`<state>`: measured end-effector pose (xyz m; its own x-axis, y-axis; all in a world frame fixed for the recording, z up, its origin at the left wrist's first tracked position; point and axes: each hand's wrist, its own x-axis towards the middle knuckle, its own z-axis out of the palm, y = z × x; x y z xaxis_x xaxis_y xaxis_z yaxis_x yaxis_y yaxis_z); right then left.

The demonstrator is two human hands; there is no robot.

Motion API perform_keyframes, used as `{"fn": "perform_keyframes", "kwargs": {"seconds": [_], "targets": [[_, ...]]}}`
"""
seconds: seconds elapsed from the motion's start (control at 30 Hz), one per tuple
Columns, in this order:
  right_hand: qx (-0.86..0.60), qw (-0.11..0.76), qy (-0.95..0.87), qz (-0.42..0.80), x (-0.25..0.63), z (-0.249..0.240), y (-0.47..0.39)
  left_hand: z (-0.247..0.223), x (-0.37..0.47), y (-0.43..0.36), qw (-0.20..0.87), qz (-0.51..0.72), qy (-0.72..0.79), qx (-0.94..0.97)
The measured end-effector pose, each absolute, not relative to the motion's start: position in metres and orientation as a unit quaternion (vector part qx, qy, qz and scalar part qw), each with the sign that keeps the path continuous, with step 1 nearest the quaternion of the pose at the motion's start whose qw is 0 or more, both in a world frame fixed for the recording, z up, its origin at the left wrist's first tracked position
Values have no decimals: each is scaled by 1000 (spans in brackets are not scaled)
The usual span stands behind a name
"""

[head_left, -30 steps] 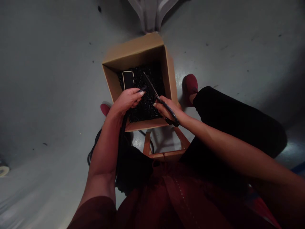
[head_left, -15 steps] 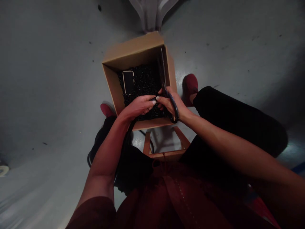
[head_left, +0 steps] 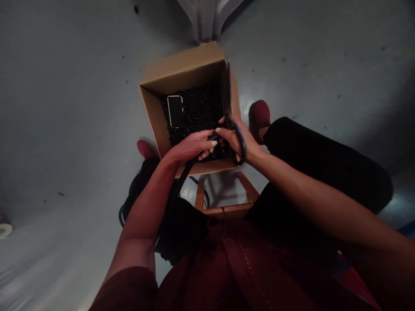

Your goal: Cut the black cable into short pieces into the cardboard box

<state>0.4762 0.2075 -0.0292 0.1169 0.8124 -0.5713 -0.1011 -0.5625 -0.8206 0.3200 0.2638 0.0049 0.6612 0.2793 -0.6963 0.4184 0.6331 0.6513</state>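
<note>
My left hand [head_left: 196,144] is closed on a black strip [head_left: 185,172], seemingly a cord or tube, that trails back under my left forearm. My right hand [head_left: 238,138] has its fingers through the handles of a pair of dark scissors [head_left: 228,93], whose blades point away from me along the box's right wall. The right thumb and fingertips meet the strip's end beside my left fingertips. Below both hands is a cardboard box [head_left: 181,71] with many small black pieces [head_left: 197,103] in it. A phone [head_left: 175,111] with a pale edge lies on the pieces at the left.
A wooden stool [head_left: 227,210] is between my legs, behind the box. Pale plastic furniture legs [head_left: 207,21] stand at the far side. My red shoes [head_left: 260,114] flank the box. A tape roll [head_left: 4,229] sits at the far left on the grey floor [head_left: 81,129].
The scissors have swung slightly right and more upright. My right hand has shifted a little right, and more of the black strip shows below my left hand.
</note>
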Motion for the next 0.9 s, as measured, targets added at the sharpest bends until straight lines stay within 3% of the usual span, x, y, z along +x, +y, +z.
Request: {"fn": "perform_keyframes", "kwargs": {"seconds": [0.27,0.7,0.9], "targets": [[-676,394,-313,539,489,-45,212,3,319,265,756,-14,483,442],[-669,392,-270,571,475,-33,208,6,298,289,653,43,558,511],[-665,308,-298,612,457,-33,192,8,282,305,653,89,570,491]]}}
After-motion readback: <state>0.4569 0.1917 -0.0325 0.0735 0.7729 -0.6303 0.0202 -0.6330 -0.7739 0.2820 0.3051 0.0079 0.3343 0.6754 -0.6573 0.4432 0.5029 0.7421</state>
